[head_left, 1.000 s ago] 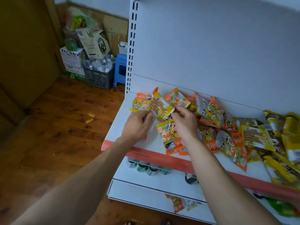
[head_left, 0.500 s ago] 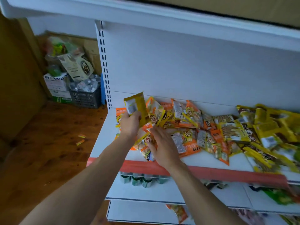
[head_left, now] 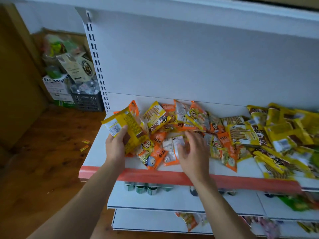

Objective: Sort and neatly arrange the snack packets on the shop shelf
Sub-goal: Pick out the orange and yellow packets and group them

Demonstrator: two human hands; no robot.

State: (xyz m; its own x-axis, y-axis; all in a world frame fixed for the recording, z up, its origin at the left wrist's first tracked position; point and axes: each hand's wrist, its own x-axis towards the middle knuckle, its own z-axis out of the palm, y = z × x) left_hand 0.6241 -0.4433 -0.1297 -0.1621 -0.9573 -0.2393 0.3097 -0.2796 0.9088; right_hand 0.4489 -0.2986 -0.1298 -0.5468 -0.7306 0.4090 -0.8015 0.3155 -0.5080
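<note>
Near the left end of the white metal shelf, the left hand grips a yellow foil snack packet with its fingers clamped round it, while the right hand, fingers spread apart, hovers over the loose heap of orange and yellow packets.

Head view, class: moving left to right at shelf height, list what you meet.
Stray wrappers on the floor → left hand gripping a yellow packet → orange packets → right hand → heap of yellow packets.
</note>
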